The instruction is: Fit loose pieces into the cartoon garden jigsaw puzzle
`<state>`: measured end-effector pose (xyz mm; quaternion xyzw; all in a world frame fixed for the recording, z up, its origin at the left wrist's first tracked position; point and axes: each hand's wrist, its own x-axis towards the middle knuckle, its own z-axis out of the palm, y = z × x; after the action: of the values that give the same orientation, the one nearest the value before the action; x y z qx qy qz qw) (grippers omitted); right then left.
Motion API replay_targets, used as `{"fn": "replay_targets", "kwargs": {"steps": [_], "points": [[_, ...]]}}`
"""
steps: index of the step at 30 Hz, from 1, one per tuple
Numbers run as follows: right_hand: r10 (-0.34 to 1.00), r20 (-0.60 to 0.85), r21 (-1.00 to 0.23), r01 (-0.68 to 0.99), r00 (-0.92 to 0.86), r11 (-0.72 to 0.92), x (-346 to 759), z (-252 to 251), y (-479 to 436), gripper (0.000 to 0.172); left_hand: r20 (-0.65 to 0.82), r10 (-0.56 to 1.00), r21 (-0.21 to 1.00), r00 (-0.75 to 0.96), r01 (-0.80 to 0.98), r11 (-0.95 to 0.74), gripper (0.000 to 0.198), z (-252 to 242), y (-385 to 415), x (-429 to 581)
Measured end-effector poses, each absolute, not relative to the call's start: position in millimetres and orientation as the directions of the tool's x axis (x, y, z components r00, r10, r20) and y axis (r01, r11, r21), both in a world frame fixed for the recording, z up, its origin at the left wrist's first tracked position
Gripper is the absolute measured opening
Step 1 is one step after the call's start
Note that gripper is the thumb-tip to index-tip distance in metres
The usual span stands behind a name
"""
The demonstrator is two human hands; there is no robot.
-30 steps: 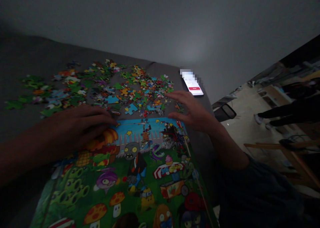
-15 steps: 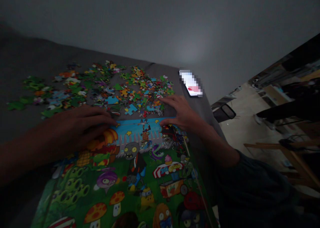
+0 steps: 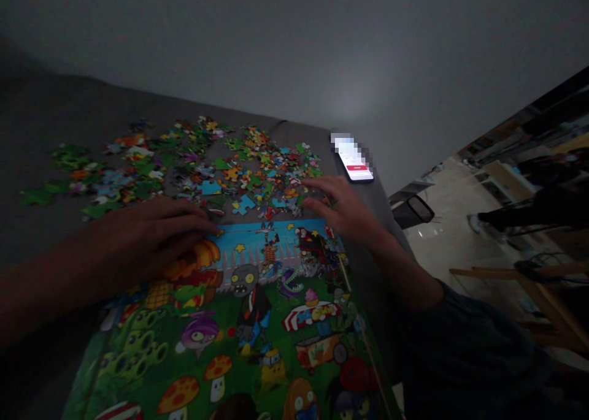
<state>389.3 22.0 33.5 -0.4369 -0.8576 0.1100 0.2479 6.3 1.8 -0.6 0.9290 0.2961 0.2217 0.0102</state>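
Note:
A colourful cartoon puzzle picture (image 3: 257, 322) lies on a grey surface (image 3: 55, 113) in front of me. Beyond its far edge lies a wide scatter of loose puzzle pieces (image 3: 184, 162). My left hand (image 3: 147, 233) rests flat on the picture's upper left corner, fingers stretched out toward the pieces. My right hand (image 3: 343, 208) lies at the picture's upper right corner, fingers extended and touching the nearest loose pieces. Neither hand visibly holds a piece.
A lit phone (image 3: 353, 159) lies at the far right corner of the grey surface. To the right the surface ends; beyond it are a pale floor (image 3: 442, 224), wooden furniture (image 3: 529, 285) and another person's dark legs (image 3: 529, 214).
My right hand slid left along the picture's top edge, then lifted slightly up onto the loose pieces. My left hand stayed put.

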Motion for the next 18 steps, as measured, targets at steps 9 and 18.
{"fn": "replay_targets", "kwargs": {"steps": [9, 18], "points": [[0.806, 0.240, -0.304, 0.747, -0.541, 0.591, 379.8, 19.4, 22.9, 0.040, 0.386, 0.585, 0.193, 0.714, 0.557, -0.808, 0.042, -3.1, 1.1, 5.5], [0.843, 0.279, -0.565, 0.632, -0.459, 0.531, 377.3, 29.6, 22.5, 0.014, 0.354, 0.605, 0.203, 0.713, 0.573, -0.794, 0.047, -5.4, 0.7, 4.1]]}}
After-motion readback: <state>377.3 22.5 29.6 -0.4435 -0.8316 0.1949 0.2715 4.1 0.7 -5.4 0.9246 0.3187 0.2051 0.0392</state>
